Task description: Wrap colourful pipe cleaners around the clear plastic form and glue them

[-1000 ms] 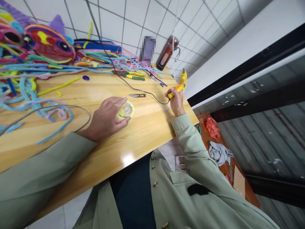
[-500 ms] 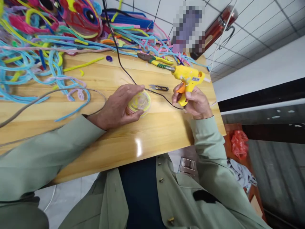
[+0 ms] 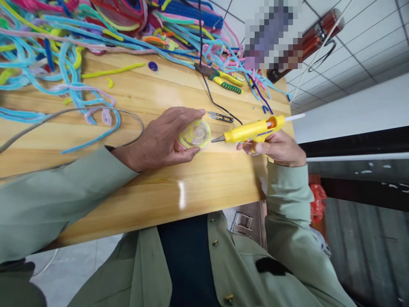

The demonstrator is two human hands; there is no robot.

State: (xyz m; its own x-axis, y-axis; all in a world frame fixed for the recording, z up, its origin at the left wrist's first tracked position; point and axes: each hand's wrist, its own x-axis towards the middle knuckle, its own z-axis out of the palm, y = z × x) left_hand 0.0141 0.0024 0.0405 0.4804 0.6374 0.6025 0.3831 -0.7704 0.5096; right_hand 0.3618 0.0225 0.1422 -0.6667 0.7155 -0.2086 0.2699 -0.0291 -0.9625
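My left hand is wrapped round a small round clear piece with a yellow rim, thumb and fingers on its sides, over the wooden table. What exactly this piece is I cannot make out. In my right hand is a yellow hot glue gun, with a white glue stick jutting from its rear. Its metal nozzle points left at the rim of the round piece, a small distance off. Just beyond the nozzle lie small thread snips, near the dark power cord.
Pliers with green and yellow handles lie farther back. Tangled coloured pipe cleaners cover the left and rear of the wooden table. A red flask stands by the tiled wall, beside a pixelated item. A grey cable loops near my left wrist.
My right hand has brought the glue gun left and down towards the round piece, turning its nozzle from upward to pointing left. My left hand keeps its hold. The camera view has shifted closer.
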